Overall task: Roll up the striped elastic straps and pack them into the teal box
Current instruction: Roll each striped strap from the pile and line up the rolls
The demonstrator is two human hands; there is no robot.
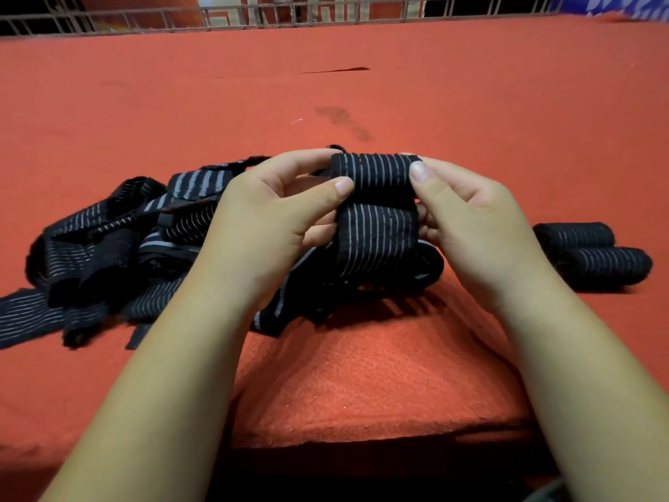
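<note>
from the head view, i hold one strap (376,240) up over the middle of the counter (362,375), nearer its front edge. my left hand (275,211) pinches the left end of the small roll at the strap's top, thumb on the near face and fingers curled behind. my right hand (467,219) pinches the right end the same way. the roll looks only a few turns thick, and the rest of the strap hangs from it down to the counter, where its tail lies among loose folds.

done so far: two rolls (593,255) lie side by side, touching, toward the right edge. left to do: a pile (119,244) of loose straps spreads from beside my left wrist toward the left edge, too tangled for me to count. i judge the rolling less than half done. the box is not in view, so as far as i can see nothing is packed and all the packing remains. a wire rail (289,12) runs along the far edge.
</note>
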